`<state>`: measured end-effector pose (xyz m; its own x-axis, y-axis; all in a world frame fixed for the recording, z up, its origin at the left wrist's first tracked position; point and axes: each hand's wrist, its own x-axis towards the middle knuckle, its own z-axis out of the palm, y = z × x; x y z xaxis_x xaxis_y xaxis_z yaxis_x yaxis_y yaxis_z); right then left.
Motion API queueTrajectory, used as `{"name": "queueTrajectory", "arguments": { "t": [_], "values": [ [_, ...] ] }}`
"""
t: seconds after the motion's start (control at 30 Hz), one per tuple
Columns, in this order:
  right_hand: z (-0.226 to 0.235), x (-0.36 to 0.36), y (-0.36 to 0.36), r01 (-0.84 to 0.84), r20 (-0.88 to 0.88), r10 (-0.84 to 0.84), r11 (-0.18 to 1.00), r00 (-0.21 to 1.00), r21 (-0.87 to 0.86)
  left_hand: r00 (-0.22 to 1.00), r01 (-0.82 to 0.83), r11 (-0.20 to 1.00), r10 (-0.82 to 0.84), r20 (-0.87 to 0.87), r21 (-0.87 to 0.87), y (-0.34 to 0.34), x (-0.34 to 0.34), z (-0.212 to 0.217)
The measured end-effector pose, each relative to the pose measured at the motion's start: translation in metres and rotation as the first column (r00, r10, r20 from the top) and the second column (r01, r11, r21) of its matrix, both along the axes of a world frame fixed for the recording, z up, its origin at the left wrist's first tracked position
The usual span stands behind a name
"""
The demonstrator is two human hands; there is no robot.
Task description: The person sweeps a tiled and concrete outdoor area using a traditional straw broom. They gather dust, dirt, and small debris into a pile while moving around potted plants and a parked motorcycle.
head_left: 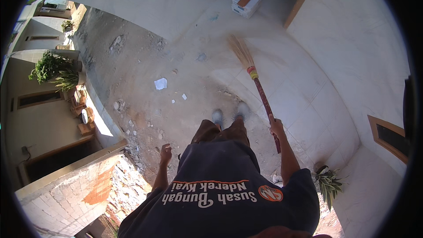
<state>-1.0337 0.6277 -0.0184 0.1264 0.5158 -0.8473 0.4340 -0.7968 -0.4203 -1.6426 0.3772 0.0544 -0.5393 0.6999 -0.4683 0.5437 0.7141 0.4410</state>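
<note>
My right hand (276, 125) is wrapped round the dark red handle of a broom (263, 97). Its straw bristles fan out ahead of me over the pale tiled floor (304, 101), their tips smeared by motion. A red and yellow binding joins the straw to the handle, and the handle's butt end sticks out below my fist. At my left side hangs my left hand (165, 154), fingers curled in, with nothing seen in it. Between the hands, my feet in greyish shoes (217, 117) stand on dusty ground next to the raised tile edge.
White scraps (161, 83) and rubble (119, 105) are strewn over the dirt at left. Long white boxes (249, 2) lie in a doorway ahead. Potted plants (50, 67) and stacked bricks (81, 105) line the left wall; another plant (329, 185) stands at right.
</note>
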Motion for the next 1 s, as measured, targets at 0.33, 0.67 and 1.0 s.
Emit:
{"name": "queueTrajectory", "arguments": {
  "t": [0.33, 0.67, 1.0],
  "values": [
    [-0.096, -0.076, -0.008, 0.409, -0.264, -0.446, 0.894, 0.855, -0.183, 0.997, 0.052, 0.997, -0.055, 0.048, 0.057, -0.004, 0.044, 0.001],
    [-0.088, -0.194, 0.022, -0.333, -0.311, 0.272, 0.929, 0.911, -0.164, 0.998, -0.042, 0.999, 0.042, -0.037, -0.011, -0.059, 0.034, 0.009],
    [0.018, -0.115, -0.006, -0.223, -0.129, 0.218, 0.974, 0.967, -0.025, 0.984, -0.169, 0.986, 0.168, 0.061, 0.005, -0.052, 0.043, -0.013]
  ]
}}
